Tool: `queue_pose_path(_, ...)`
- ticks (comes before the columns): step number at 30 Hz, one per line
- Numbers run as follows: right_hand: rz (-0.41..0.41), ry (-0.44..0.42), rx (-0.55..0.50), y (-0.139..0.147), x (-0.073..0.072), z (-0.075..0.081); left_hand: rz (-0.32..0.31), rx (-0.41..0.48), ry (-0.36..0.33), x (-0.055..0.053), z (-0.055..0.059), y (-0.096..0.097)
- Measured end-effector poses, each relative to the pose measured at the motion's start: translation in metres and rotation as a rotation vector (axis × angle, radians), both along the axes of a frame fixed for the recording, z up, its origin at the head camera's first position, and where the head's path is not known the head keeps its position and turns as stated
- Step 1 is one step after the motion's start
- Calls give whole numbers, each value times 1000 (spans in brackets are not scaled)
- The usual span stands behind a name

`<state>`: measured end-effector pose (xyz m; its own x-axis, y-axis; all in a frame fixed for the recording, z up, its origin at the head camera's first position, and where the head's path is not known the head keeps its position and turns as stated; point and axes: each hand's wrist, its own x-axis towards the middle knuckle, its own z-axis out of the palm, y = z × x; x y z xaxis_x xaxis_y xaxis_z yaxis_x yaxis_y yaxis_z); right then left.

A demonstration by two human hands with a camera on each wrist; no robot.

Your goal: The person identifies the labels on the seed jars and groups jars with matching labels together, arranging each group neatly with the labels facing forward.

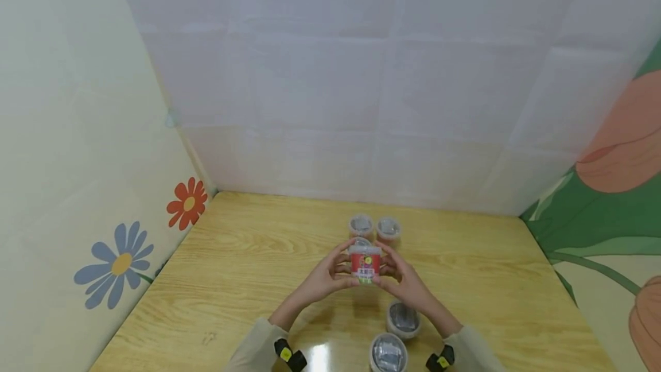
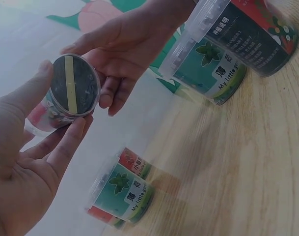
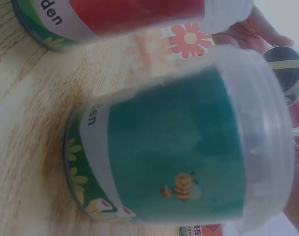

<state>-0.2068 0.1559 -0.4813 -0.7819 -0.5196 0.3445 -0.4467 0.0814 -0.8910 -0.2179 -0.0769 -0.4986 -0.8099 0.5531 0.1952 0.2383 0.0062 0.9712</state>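
Above the middle of the table, both hands hold up a lidded plastic cup with a red label (image 1: pixel 365 264). My left hand (image 1: pixel 326 276) grips its left side between thumb and fingers. From the other side, my right hand (image 1: pixel 404 281) pinches it the same way. In the left wrist view, the cup's dark base (image 2: pixel 85 86) with a pale yellow strip faces the camera. Just behind the held cup, another lidded cup (image 1: pixel 361 241) is partly hidden.
Two lidded cups stand farther back, one left (image 1: pixel 361 225) and one right (image 1: pixel 388 228). Nearer me, below the right hand, are two more: one cup (image 1: pixel 404 320) and a closer one (image 1: pixel 388 353). A green-labelled cup (image 3: pixel 174 147) fills the right wrist view. Printed cloth walls (image 1: pixel 310 85) enclose the wooden table (image 1: pixel 248 245).
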Motion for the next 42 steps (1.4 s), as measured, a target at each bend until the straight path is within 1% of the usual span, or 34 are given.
queue_pose_path(6,-3,-14,4,-1,2,1,-1,-10,12,0,-1,-1)
queue_pose_path(16,-9,-26,21,-2,2,1,8,-26,-15,0,2,-1)
queue_pose_path(18,-9,-31,31,-2,3,1,4,-26,-16,2,5,-1)
queue_pose_path(24,-22,-29,81,0,2,3,-7,-34,-9,11,22,-1)
queue_pose_path(26,-24,-19,87,1,0,1,-9,-37,-5,13,24,-1)
queue_pose_path(29,-28,-10,89,2,-5,-7,-6,-39,-2,11,21,-1)
queue_pose_path(33,-48,-6,96,2,-11,-19,14,-46,23,6,12,-2)
queue_pose_path(35,-56,0,100,2,-12,-21,33,-55,30,3,8,-2)
queue_pose_path(38,-61,14,104,1,-13,-22,55,-79,27,8,18,-2)
queue_pose_path(40,-60,42,109,0,-14,-23,70,-92,15,12,26,-2)
queue_pose_path(42,-56,78,109,-1,-14,-24,72,-90,6,16,33,-2)
